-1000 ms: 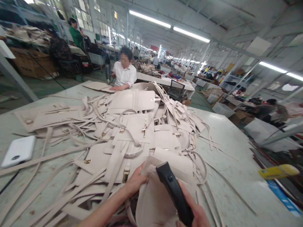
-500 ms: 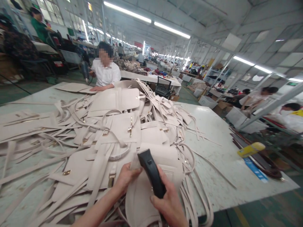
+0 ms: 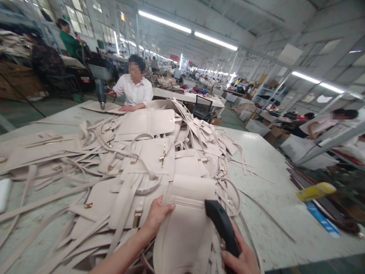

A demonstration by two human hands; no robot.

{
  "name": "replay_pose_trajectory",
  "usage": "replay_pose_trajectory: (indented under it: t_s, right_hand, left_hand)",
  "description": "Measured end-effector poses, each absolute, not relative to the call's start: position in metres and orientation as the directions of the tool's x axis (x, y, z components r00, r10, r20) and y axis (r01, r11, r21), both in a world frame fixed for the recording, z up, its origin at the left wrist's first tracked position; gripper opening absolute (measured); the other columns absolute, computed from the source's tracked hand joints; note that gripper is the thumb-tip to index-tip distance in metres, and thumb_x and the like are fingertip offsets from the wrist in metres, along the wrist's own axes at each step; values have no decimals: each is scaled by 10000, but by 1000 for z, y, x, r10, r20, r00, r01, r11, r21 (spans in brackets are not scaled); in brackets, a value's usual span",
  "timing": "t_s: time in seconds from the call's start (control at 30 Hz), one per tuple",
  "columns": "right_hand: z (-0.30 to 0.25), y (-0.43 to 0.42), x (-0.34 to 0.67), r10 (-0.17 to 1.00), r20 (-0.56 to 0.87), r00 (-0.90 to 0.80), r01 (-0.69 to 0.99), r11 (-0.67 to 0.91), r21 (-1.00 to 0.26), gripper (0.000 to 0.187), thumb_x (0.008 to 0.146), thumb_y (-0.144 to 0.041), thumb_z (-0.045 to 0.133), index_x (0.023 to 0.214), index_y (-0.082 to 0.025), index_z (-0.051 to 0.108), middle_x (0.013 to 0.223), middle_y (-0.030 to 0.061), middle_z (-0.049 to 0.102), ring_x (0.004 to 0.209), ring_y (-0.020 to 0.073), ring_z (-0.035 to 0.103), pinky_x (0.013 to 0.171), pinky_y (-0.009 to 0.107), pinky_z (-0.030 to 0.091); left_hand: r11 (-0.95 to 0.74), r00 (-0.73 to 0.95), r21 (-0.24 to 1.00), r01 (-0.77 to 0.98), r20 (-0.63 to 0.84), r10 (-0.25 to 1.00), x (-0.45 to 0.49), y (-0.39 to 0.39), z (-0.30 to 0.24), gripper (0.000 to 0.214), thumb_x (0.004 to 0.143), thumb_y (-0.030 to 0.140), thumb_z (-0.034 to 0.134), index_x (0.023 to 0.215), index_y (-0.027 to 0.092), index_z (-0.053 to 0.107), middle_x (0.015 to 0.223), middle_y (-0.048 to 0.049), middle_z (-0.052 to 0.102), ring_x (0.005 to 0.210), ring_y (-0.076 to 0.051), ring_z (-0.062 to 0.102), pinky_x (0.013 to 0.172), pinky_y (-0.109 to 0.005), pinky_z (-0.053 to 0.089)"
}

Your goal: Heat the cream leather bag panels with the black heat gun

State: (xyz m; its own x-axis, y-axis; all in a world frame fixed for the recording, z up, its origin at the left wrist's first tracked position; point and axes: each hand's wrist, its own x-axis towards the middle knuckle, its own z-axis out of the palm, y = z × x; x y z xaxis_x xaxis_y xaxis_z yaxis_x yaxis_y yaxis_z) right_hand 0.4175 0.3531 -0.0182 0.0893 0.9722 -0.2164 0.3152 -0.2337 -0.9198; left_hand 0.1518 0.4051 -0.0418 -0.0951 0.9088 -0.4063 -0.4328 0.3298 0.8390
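Note:
A beige leather bag piece (image 3: 185, 236) with a stitched pocket edge lies close in front of me on a heap of like pieces. My left hand (image 3: 156, 216) pinches its left edge, thumb on top and fingers underneath. Wrapped in my right hand (image 3: 242, 251) is a black hand tool (image 3: 224, 224), shaped like a hair clipper. Its flat head is over the right edge of the piece; whether it touches cannot be seen. Around my hands are beige straps (image 3: 122, 213) and gold-coloured buckles (image 3: 138, 217).
Across the table (image 3: 265, 224) a person in a white shirt (image 3: 138, 91) holds a heat gun (image 3: 101, 95) over a beige panel. A yellow tube-like object (image 3: 316, 191) and dark brown straps (image 3: 339, 215) lie at the right edge. A white object (image 3: 4, 194) shows at far left.
My right hand has moved the black tool rightward, from the middle of the bag piece to its right edge. My left hand keeps its grip. The other person's heat gun is now lower, over the panel.

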Motion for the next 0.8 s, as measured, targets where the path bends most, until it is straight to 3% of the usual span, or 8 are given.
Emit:
replay_pose_trajectory:
  t_s: [0.1, 0.23, 0.37, 0.57, 0.7, 0.8]
  right_hand:
    - [-6, 372, 412, 961, -195, 194, 288, -246, -926, 862, 568, -375, 657, 1323, -114, 334, 1026, 58, 642, 812, 194, 608, 656, 216, 482]
    - [18, 374, 423, 934, -184, 305, 207, -254, -945, 929, 582, -434, 669, 1361, -182, 230, 753, -9, 650, 518, 136, 546, 479, 215, 441]
    - [17, 355, 441, 940, -264, 215, 127, -295, -947, 995, 551, -443, 683, 1365, -157, 188, 604, -26, 602, 431, 142, 509, 421, 229, 411]
    - [-11, 358, 449, 968, -225, 108, 199, -243, -949, 869, 528, -392, 638, 1296, -106, 349, 629, 11, 615, 512, 169, 551, 468, 230, 417]
    - [-5, 377, 443, 959, -278, 50, 276, -281, -919, 889, 517, -328, 605, 1323, -107, 304, 727, 2, 628, 460, 127, 502, 439, 219, 397]
    - [0, 388, 441, 947, -320, -20, 291, -301, -908, 908, 518, -288, 588, 1342, -108, 253, 664, -28, 602, 445, 118, 486, 425, 209, 382]
  left_hand:
    - [336, -109, 847, -412, -412, 905, 149, 405, -43, 337, 542, 212, 682, 850, 112, 589, 666, -40, 658, 587, -194, 602, 566, -278, 467]
    - [335, -105, 842, -422, -413, 905, 145, 406, -44, 373, 542, 226, 692, 882, 118, 581, 682, -40, 666, 591, -195, 606, 570, -281, 472]
    - [327, -90, 833, -446, -405, 910, 144, 407, -46, 394, 545, 233, 698, 906, 123, 582, 725, -50, 678, 647, -205, 619, 613, -293, 482]
    - [346, -104, 822, -452, -434, 895, 144, 405, -43, 438, 532, 244, 696, 940, 120, 598, 727, -58, 679, 657, -231, 623, 612, -314, 483]
    - [337, -151, 829, -447, -441, 885, 148, 402, -40, 450, 527, 223, 681, 952, 104, 588, 714, -60, 675, 622, -216, 612, 603, -309, 474]
    - [304, -200, 840, -449, -426, 882, 152, 400, -39, 420, 534, 215, 668, 930, 99, 592, 714, -60, 670, 624, -212, 608, 603, -301, 467]
